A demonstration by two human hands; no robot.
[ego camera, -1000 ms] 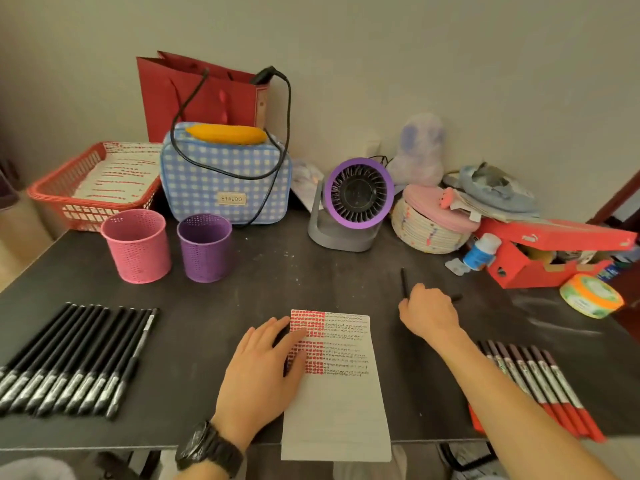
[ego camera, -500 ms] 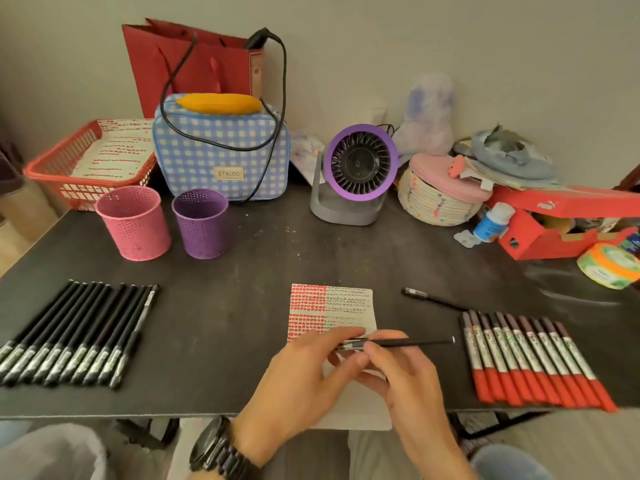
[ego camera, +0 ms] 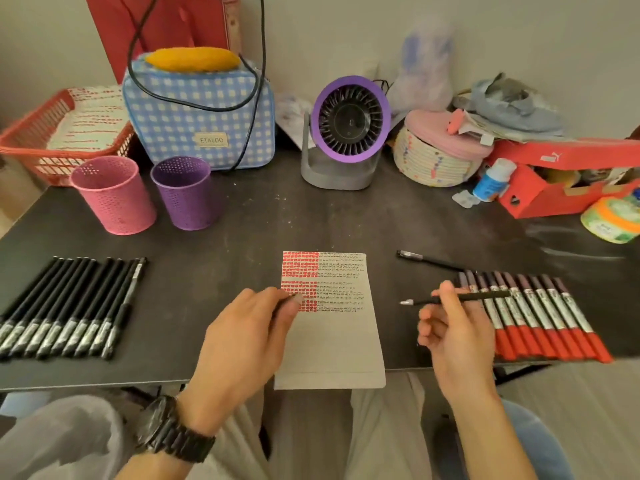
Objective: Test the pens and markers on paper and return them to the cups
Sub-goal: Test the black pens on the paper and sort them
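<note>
A sheet of paper [ego camera: 332, 327] with red and black test marks lies at the table's front edge. My right hand [ego camera: 453, 341] pinches an uncapped black pen [ego camera: 478, 296], held level with its tip pointing left, just right of the paper. My left hand [ego camera: 242, 341] hovers over the paper's left edge and pinches the pen's cap [ego camera: 295, 298] between thumb and fingers. A row of several black pens [ego camera: 69, 306] lies at the left and a row of red markers [ego camera: 540, 317] at the right. The pink cup [ego camera: 114, 195] and purple cup [ego camera: 185, 192] stand at the back left.
A single capped black pen [ego camera: 426, 259] lies beyond the markers. Along the wall stand a red basket [ego camera: 31, 133], a checked bag [ego camera: 201, 112], a purple fan [ego camera: 346, 133], a woven basket [ego camera: 433, 157], a red shoebox [ego camera: 554, 181] and a tape roll [ego camera: 613, 220].
My hands, joined over the paper on one pen, have pulled apart. The cap stayed in my left hand and my right hand carried the bare pen to the right.
</note>
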